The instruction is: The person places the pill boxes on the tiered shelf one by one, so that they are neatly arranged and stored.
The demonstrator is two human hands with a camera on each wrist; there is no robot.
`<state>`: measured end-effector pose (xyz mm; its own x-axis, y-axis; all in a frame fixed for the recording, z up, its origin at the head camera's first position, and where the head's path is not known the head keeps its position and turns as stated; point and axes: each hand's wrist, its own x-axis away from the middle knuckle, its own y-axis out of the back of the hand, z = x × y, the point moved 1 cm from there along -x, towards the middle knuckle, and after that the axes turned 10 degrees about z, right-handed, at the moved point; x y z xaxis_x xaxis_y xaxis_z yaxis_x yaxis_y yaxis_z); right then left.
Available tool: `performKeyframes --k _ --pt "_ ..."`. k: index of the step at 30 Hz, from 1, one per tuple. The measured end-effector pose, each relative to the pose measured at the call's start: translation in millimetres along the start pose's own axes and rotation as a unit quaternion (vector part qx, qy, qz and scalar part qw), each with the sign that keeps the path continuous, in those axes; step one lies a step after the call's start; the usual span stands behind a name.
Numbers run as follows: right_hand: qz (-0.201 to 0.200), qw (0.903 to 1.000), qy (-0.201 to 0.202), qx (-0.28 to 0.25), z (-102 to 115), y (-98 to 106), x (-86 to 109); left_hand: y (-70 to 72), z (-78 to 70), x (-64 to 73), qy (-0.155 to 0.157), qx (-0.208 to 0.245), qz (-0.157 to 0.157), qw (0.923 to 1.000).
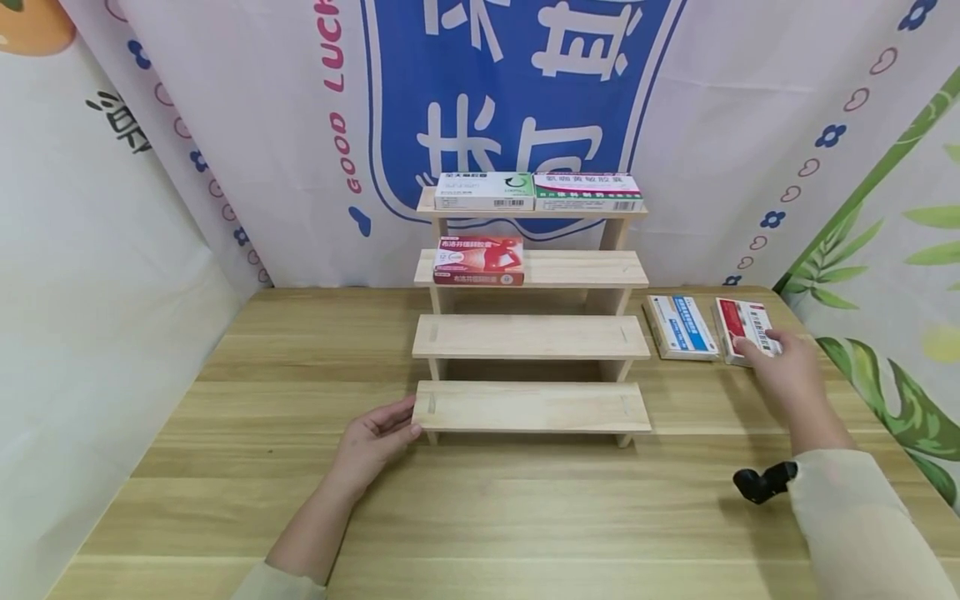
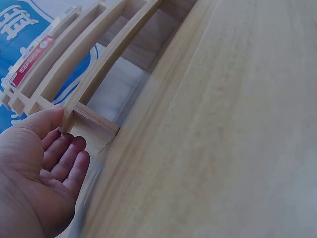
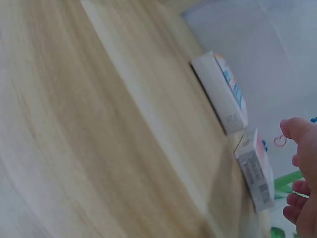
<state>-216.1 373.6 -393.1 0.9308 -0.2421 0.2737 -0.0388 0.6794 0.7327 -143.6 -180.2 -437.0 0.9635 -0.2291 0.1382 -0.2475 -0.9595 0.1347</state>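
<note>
A stepped wooden display shelf (image 1: 525, 337) with light bare boards stands mid-table. My left hand (image 1: 378, 442) pinches the left end of its lowest board, thumb on the edge and fingers beneath; the left wrist view shows this hand (image 2: 47, 168) at the board's corner. On the right, my right hand (image 1: 795, 375) hovers over a red-and-white medicine box (image 1: 742, 321), thumb and fingers spread apart. In the right wrist view a gap shows between that hand (image 3: 304, 173) and the box (image 3: 256, 171). Left of it lies a blue-and-white medicine box (image 1: 681, 327).
The top board holds a white-and-green medicine box (image 1: 483, 192) and a white, pink and green one (image 1: 587, 192). A red medicine box (image 1: 478, 261) lies on the board below. Behind the wooden table (image 1: 525, 517) hangs a printed cloth (image 1: 285, 125).
</note>
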Motion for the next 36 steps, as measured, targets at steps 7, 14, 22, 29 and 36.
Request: performKeyframes --k 7,14,22,29,36 --pt "-0.001 0.9978 -0.056 0.036 -17.2 -6.2 -10.4 -0.4 0.4 -0.2 0.005 0.003 -0.002 1.0000" --pt "0.013 0.9962 -0.068 0.054 -18.8 -10.7 -16.0 -0.6 1.0 -0.2 0.007 0.000 -0.003 1.0000" --pt "-0.004 0.9962 -0.062 0.061 -23.2 -13.7 -15.3 -0.2 0.5 -0.7 0.005 0.005 -0.002 1.0000" --pt "-0.021 0.9957 -0.074 0.052 -26.1 -16.5 -14.0 0.2 0.4 0.7 0.005 0.003 0.004 1.0000" --pt "-0.017 0.9967 -0.080 0.005 -25.9 -10.5 -10.6 0.8 0.8 0.0 0.003 0.005 0.002 1.0000"
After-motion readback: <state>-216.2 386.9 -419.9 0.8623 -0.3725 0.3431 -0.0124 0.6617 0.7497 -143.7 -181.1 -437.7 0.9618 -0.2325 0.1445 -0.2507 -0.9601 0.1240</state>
